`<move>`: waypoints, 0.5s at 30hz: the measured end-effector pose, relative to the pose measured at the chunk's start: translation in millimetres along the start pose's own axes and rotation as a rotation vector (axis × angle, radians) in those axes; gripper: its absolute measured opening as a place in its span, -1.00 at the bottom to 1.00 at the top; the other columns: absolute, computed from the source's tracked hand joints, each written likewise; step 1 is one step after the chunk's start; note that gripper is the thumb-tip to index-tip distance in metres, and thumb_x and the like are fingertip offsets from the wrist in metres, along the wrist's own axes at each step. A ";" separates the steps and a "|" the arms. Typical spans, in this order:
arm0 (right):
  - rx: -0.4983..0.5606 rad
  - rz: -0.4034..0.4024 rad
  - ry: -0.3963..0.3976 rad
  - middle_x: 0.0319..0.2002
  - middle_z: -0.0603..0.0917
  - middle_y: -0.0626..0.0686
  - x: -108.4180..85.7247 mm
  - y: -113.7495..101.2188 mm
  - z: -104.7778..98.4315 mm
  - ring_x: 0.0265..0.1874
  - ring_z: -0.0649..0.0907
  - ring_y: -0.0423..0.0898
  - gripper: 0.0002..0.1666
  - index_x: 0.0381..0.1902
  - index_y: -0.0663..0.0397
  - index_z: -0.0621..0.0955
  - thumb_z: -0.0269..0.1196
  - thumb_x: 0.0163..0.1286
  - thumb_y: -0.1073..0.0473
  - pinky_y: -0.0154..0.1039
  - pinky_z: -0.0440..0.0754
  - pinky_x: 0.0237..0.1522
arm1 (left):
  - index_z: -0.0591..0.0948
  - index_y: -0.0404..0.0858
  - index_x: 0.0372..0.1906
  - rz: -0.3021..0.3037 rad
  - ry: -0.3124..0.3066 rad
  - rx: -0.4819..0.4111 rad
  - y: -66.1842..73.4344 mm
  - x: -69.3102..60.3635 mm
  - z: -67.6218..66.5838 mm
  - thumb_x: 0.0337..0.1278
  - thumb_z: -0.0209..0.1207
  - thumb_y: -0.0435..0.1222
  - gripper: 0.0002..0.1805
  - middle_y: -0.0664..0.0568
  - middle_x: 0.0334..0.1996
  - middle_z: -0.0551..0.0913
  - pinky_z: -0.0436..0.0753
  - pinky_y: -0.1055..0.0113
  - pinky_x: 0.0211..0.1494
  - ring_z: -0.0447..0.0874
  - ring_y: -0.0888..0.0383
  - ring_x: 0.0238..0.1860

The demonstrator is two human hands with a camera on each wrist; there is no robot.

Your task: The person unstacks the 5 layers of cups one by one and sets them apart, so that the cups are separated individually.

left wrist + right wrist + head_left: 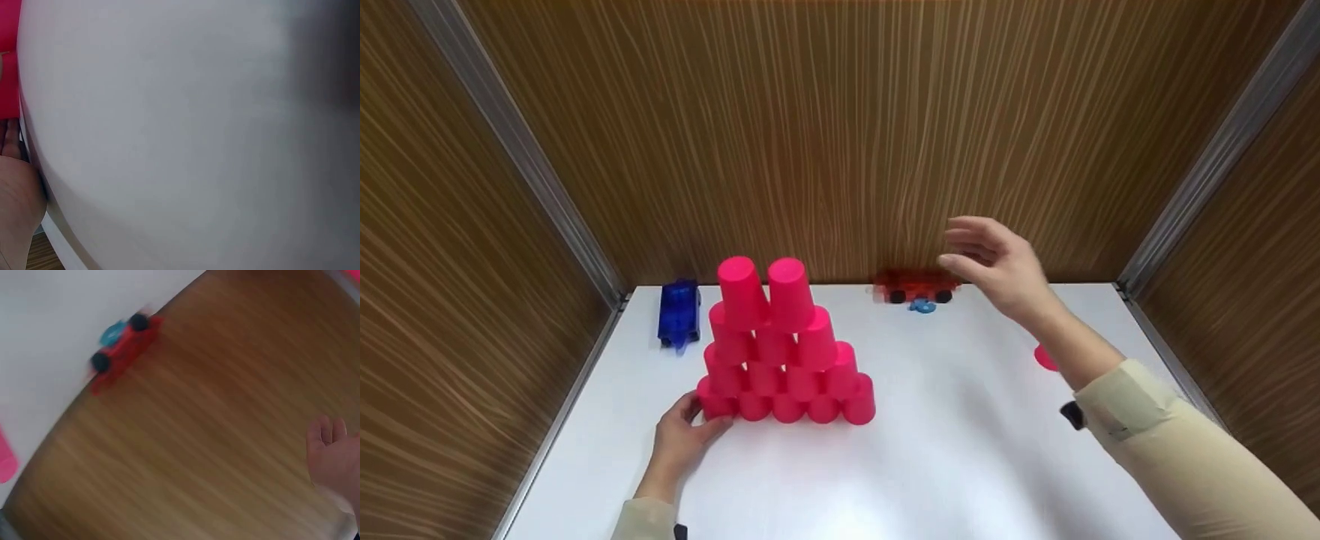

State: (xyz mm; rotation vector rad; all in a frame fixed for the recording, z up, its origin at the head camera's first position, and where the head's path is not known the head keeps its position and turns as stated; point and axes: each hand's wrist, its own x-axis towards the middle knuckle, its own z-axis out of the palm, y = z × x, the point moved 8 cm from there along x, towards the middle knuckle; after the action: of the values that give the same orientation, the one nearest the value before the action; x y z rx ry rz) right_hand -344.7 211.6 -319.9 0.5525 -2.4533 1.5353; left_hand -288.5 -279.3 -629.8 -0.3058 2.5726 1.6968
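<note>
A pyramid of pink plastic cups (pixel 765 379), all upside down, stands left of centre in the head view, with two cups side by side on top. My left hand (pixel 684 439) holds the leftmost bottom cup (pixel 715 403), thumb in front and fingers round its far side. At its left edge, the left wrist view catches part of that hand (pixel 19 197) beside the pink cups. Raised in the air to the right of the pyramid, my right hand (pixel 997 262) has loosely bent fingers and holds nothing. Another pink cup (pixel 1044 357) sits partly hidden behind my right forearm.
A see-through blue toy car (pixel 679 311) stands at the table's back left. Against the back wall is a see-through red toy car (pixel 916 285) with black wheels, a small light-blue piece (pixel 922 306) before it. Wood-patterned walls (pixel 840 135) enclose the white table (pixel 945 450).
</note>
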 end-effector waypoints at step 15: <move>0.050 -0.073 -0.172 0.24 0.68 -0.04 21.6 -71.5 118.5 0.20 0.67 -0.12 -0.33 0.41 -0.19 0.59 0.51 0.38 -0.05 -0.09 0.70 0.24 | 0.36 -0.14 0.59 -0.012 -0.001 0.004 0.8 0.3 -5.0 0.15 0.55 0.02 -0.03 -0.12 0.56 0.39 0.30 -0.13 0.60 0.19 -0.15 0.63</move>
State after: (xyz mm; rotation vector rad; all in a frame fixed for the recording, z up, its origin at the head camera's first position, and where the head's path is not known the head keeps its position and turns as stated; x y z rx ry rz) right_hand -331.3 72.9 -305.9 0.8051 -2.4929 1.5846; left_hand -288.6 -283.7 -627.2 -0.3188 2.5676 1.6873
